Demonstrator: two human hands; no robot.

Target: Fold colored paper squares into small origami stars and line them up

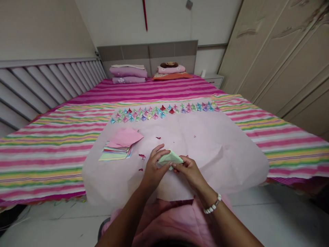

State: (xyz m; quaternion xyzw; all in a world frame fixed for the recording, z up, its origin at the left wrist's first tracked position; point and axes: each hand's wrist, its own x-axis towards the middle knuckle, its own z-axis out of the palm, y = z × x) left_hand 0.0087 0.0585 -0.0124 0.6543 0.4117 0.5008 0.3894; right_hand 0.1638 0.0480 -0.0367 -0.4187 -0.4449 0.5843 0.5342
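Note:
Between my two hands is a light green sheet of folding paper [170,157], folded into a small pointed shape. My left hand [155,164] grips its left side, thumb in front and fingers behind. At the right corner, my right hand [187,166] pinches the paper between thumb and fingers; a bracelet of white beads [212,204] circles that wrist. To the left lies a stack of coloured paper squares [117,151], with pink sheets [125,137] on top. Several small folded paper pieces [149,112] in many colours stand in rows beyond my hands.
A large pale sheet [205,137] covers the near part of the striped bed [46,151]. Small dark red scraps [142,156] lie on it. Folded bedding [128,72] is stacked at the headboard [154,51]. A railing [51,77] runs left; a wardrobe [277,61] stands right.

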